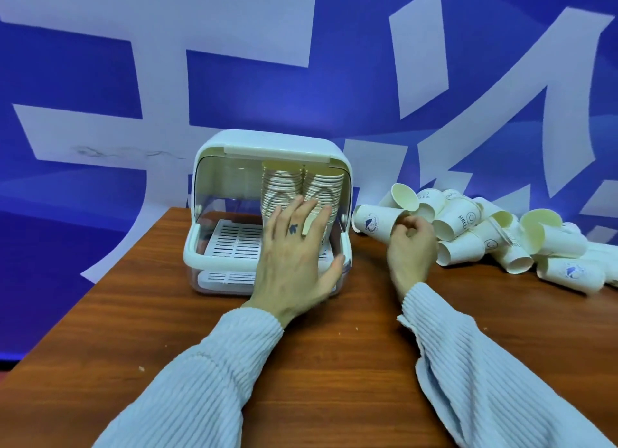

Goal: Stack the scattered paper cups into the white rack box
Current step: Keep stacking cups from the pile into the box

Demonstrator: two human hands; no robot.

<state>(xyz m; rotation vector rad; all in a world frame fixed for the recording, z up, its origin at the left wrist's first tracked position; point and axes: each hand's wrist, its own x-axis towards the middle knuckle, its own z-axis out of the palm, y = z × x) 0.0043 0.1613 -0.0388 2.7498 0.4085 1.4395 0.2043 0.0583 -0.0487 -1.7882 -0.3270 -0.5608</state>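
The paper cups (468,226) you were working with lay in two groups: two tall nested stacks (302,186) stood upright side by side inside the white rack box (271,143), against its right-hand wall, and a loose heap of cups lay on their sides on the tabletop (334,347) just to the right of the box. The box sat toward the back of the tabletop with its clear lid swung up and open, its slatted white tray (234,240) bare to the left of the stacks. Your left hand (294,257) was spread flat in front of the box opening, fingers straight and apart, fingertips laid against the lower part of the stacks and thumb near the box's right front corner; it gripped nothing. Your right hand (413,247) was just right of the box, fingers curled round the side of the nearest cup (373,221) in the heap, which lay on its side with its base toward the box. Both arms wore pale blue ribbed sleeves (207,377). Behind the box rose a blue wall banner (234,62) with large pale characters.
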